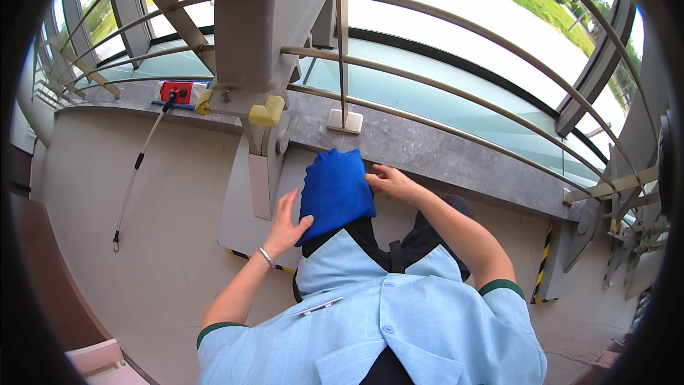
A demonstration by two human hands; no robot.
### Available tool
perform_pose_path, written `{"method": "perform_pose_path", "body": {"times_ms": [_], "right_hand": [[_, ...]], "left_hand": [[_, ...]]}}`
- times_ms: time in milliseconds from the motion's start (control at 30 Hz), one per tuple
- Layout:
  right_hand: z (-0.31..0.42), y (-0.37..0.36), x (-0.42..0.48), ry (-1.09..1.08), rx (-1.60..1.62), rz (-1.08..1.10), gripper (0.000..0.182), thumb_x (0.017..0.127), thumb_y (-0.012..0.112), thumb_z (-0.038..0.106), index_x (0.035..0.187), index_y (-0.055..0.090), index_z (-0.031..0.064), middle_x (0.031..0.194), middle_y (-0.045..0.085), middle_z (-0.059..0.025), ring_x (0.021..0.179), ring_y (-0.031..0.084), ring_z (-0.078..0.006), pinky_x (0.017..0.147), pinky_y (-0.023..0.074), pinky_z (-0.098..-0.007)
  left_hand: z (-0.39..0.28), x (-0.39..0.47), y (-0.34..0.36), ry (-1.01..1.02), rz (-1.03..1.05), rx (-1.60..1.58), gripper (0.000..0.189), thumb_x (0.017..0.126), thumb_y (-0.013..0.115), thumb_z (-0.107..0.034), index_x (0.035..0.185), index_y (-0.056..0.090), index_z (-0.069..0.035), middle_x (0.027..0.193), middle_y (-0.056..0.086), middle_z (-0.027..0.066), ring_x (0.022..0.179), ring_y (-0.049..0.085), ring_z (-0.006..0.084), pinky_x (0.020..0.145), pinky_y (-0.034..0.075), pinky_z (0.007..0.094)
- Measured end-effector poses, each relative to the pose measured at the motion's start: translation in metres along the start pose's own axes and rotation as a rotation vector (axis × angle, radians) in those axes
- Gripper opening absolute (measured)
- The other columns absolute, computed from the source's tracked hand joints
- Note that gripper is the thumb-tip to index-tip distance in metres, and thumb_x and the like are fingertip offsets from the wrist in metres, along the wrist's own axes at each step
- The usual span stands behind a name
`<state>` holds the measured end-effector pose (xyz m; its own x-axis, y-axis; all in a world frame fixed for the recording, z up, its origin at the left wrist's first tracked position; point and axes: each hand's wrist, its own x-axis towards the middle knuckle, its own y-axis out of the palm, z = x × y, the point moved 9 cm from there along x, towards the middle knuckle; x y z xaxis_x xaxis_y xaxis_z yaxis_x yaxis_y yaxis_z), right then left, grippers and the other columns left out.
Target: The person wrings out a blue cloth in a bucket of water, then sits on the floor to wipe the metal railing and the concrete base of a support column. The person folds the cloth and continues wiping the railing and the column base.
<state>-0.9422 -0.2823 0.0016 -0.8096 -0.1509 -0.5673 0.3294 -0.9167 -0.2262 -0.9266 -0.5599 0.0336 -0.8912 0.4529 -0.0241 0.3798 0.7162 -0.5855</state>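
A folded blue cloth (336, 192) lies spread over my raised thigh, below the grey stone ledge. At its lower left edge is my left hand (286, 230), thumb on the cloth and fingers spread apart beside it. My right hand (393, 183) meets the cloth's upper right edge, with the thumb and fingertips close to it; whether it pinches the edge is not certain. A flat mop (176, 92) with a red plate and a white and blue pad rests on the ledge at the left, its thin pole slanting down over the floor.
Curved metal railings (427, 77) run above the stone ledge (427, 139), before glass panels. A thick steel column (243, 27) stands ahead, with yellow foam corner guards (266, 111) at its base. Grey brackets edged with black and yellow tape (542, 267) stand on both sides.
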Motion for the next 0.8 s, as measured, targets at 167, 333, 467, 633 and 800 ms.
{"method": "perform_pose_path", "body": {"times_ms": [167,333,467,633,800], "right_hand": [[-0.027,0.027,-0.009,0.017,0.102,-0.075,0.069,0.083,0.069,0.053,0.126,0.055,0.0008,0.106,0.064,-0.0094,0.093,0.061,-0.0186,0.071,0.0514,-0.0318],[-0.004,0.007,-0.013,-0.122,-0.112,-0.264,0.054,0.077,0.077,0.047,0.098,0.059,0.0001,0.084,0.065,-0.0099,0.080,0.063,-0.0166,0.070,0.0503,-0.0332],[-0.001,0.015,-0.013,-0.110,0.031,-0.222,0.063,0.074,0.078,0.048,0.105,0.058,-0.0031,0.092,0.063,-0.0132,0.085,0.061,-0.0173,0.073,0.0509,-0.0321],[0.008,0.024,-0.019,0.026,0.565,-0.036,0.035,0.082,0.073,0.026,0.104,0.060,0.0019,0.093,0.063,-0.0057,0.085,0.061,-0.0131,0.074,0.0507,-0.0273],[0.090,0.026,-0.056,-0.098,0.911,0.058,0.016,0.088,0.066,0.017,0.098,0.060,0.0066,0.089,0.063,-0.0016,0.080,0.061,-0.0096,0.069,0.0495,-0.0241]], "left_hand": [[-0.037,-0.009,0.016,0.007,-0.087,-0.069,0.076,0.089,0.062,-0.036,0.148,0.027,-0.004,0.149,0.026,0.0220,0.139,0.028,0.0372,0.115,0.024,0.0440],[-0.088,0.004,0.026,0.116,-0.022,0.183,0.096,0.076,0.075,-0.034,0.151,0.021,-0.007,0.152,0.018,0.0229,0.142,0.019,0.0412,0.115,0.020,0.0488],[-0.090,0.012,0.035,0.121,-0.040,0.272,0.106,0.070,0.079,-0.034,0.152,0.016,-0.009,0.152,0.014,0.0264,0.142,0.014,0.0443,0.114,0.019,0.0528],[-0.092,0.017,0.037,0.077,-0.064,0.300,0.104,0.071,0.078,-0.032,0.152,0.017,-0.009,0.152,0.015,0.0275,0.141,0.017,0.0452,0.112,0.021,0.0530],[-0.097,0.023,0.027,0.144,-0.140,0.304,0.075,0.081,0.068,-0.014,0.146,0.033,-0.006,0.146,0.033,0.0234,0.137,0.033,0.0387,0.109,0.031,0.0425]]}}
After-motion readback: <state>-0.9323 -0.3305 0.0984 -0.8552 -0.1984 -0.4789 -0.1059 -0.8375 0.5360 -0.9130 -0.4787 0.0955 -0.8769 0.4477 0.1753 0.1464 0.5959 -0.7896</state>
